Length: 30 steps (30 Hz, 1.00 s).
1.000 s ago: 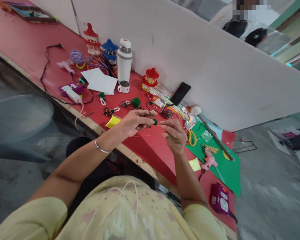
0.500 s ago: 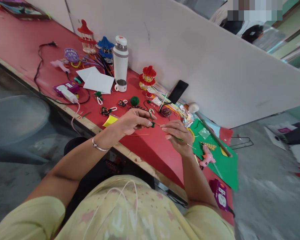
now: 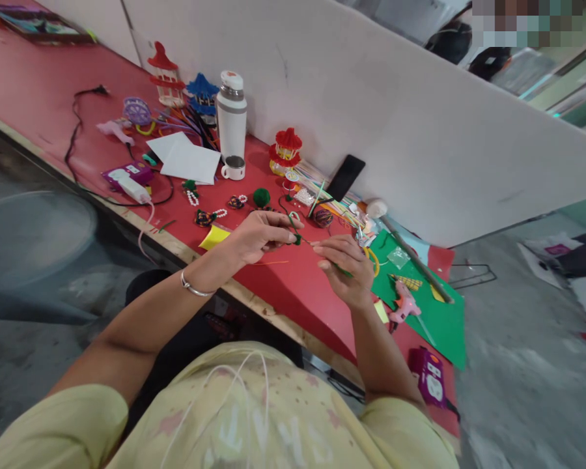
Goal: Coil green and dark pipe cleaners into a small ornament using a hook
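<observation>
My left hand (image 3: 264, 236) is closed, thumb and fingers pinching a small dark green piece of crochet yarn work (image 3: 297, 239). A strand of green yarn runs up over its fingers. Just to the right, my right hand (image 3: 344, 264) is closed around a thin crochet hook (image 3: 308, 243), whose tip points left to the green piece. Some green shows under the right fingers; whether it is yarn or a handle I cannot tell. Beyond the hands are a green yarn ball (image 3: 262, 197) and a multicoloured yarn ball (image 3: 323, 217).
A white flask (image 3: 232, 117) stands at the back of the red table (image 3: 303, 293), near a black phone (image 3: 346, 177). A pink glue gun (image 3: 404, 305) lies on a green sheet (image 3: 444, 332) at right. Small beaded yarn pieces (image 3: 208, 216) and a yellow paper (image 3: 215, 237) lie left.
My right hand has turned slightly, and the hook's rear end that stuck out below it no longer shows. My left hand keeps its pinch. The view has shifted a little.
</observation>
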Each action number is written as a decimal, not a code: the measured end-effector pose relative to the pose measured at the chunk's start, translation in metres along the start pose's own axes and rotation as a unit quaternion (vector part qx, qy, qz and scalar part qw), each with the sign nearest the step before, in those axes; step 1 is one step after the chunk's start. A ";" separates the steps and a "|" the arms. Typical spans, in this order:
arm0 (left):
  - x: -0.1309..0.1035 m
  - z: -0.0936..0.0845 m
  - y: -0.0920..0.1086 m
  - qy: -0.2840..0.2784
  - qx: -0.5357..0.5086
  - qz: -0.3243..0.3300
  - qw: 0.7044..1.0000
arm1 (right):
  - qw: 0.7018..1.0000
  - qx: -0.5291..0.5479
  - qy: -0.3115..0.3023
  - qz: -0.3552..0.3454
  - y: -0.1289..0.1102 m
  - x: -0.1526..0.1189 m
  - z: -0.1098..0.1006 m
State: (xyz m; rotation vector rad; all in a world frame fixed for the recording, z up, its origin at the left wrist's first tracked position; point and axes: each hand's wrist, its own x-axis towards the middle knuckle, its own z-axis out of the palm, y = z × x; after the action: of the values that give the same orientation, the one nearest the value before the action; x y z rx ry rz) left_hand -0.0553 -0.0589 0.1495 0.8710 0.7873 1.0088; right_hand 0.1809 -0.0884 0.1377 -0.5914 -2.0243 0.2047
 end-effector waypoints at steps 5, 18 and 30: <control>-0.001 0.000 0.002 0.006 -0.008 -0.001 1.000 | 0.985 0.097 0.051 0.132 -0.004 -0.001 0.004; 0.006 -0.002 -0.003 -0.042 -0.041 -0.070 0.996 | 0.807 0.409 0.141 0.403 0.013 -0.007 0.031; 0.011 0.013 -0.019 0.062 -0.090 0.053 0.993 | 0.972 -0.050 0.226 0.044 0.020 -0.006 0.077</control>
State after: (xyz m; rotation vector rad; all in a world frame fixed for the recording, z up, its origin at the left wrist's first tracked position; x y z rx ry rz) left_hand -0.0337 -0.0569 0.1371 0.7058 0.7470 1.2166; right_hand 0.1237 -0.0664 0.0864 -0.7199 -1.5754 0.0163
